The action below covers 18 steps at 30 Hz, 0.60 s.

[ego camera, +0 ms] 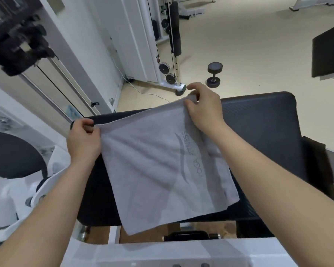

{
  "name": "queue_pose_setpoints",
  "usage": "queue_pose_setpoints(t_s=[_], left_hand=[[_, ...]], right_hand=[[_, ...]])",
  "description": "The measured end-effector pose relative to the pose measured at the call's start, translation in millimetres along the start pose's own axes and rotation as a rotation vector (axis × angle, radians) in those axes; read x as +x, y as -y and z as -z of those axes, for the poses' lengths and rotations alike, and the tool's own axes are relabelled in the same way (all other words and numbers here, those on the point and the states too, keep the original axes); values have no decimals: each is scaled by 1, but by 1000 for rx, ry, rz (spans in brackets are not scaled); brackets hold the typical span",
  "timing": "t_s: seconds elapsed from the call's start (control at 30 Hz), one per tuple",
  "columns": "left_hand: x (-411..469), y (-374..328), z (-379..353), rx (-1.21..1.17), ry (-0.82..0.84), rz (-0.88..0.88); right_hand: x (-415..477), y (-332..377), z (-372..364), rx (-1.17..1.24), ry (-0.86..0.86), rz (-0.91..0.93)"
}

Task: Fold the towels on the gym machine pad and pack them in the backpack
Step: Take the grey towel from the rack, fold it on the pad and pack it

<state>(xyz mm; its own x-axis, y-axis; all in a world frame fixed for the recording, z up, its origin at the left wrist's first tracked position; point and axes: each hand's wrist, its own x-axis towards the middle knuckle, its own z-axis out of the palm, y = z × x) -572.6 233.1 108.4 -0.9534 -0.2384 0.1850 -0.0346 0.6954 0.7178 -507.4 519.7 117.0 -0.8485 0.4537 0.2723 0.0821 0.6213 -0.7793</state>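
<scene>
Just one grey towel (152, 166) is in play, held by two hands. The left hand (83, 139) pinches one far corner, its fingers (88, 124) clenched on the cloth. The right hand (202, 108) grips the other far corner, fingers (193, 87) curled over the bunched edge. From both sets of fingers the towel runs back toward the person, draped over the one black machine pad (262, 120) beneath them, its near corner spilling past the pad's near edge. One printed logo (183, 157) lies just below the right fingers. Beyond the right fingers, well apart on the floor, lies one dumbbell (214, 74).
</scene>
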Motion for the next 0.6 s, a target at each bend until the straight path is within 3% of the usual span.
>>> queue_pose_setpoints(t_s=[0.07, 0.13, 0.27, 0.47, 0.6], left_hand=[[-3, -8, -5, 169, -26, -212], [-14, -28, -19, 182, 36, -450], [-45, -84, -64, 105, 258, -826], [-49, -134, -103, 213, 336, -951], [-41, -137, -102, 259, 335, -923]], right_hand=[[-4, 0, 2, -99, -87, 30], [-18, -3, 18, -91, -176, -3], [-97, -20, 48, -97, -40, -226], [-210, -35, 27, -273, 203, -363], [-231, -42, 16, -319, 158, -357]])
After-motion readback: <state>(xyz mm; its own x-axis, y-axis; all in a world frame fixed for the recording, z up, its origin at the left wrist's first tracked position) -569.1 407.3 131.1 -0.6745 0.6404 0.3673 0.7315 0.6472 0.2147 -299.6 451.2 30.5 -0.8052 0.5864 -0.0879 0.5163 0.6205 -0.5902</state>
